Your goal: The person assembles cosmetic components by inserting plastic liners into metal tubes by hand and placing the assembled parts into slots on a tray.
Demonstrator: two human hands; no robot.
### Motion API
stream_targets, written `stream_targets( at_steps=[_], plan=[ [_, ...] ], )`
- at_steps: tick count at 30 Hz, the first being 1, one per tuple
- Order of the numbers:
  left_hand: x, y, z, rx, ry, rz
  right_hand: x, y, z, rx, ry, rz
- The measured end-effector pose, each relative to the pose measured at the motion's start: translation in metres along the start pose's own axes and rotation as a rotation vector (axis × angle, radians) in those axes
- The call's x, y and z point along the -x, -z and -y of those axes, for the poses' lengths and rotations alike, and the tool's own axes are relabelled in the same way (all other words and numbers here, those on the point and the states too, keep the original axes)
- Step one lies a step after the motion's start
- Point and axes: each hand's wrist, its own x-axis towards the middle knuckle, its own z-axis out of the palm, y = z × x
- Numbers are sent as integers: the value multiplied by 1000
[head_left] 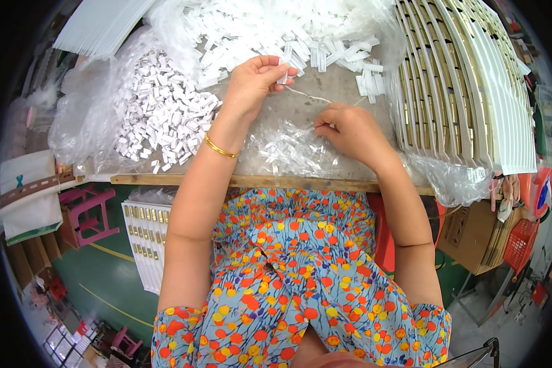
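My left hand point(255, 81) is closed at the far middle of the table, pinching a small clear plastic piece point(283, 72) between thumb and fingers. A thin white cord point(306, 95) runs from beside that piece toward my right hand point(354, 134). The right fingers are pinched together low over the table; what lies between them is too small to make out. Just left of them is a loose heap of small clear plastic bits point(288, 150). Beyond my left hand spreads a big pile of flat translucent plastic pieces point(251, 30).
Small white block-like parts point(159, 104) are heaped on plastic film at the left. White trays with rows of gold-coloured parts point(448, 80) are stacked at the right. The table's wooden front edge point(276, 181) runs below my forearms. A pink stool point(92, 214) stands on the floor.
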Motion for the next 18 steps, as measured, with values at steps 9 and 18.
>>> stream_targets(
  at_steps=[9, 18],
  plan=[
    [-2, 4, 11, -46, -245, -113, -14, -21, 13, 37, 27, -74],
    [0, 4, 9, -32, -196, -117, -34, -17, 13, -164, -181, 232]
  ],
)
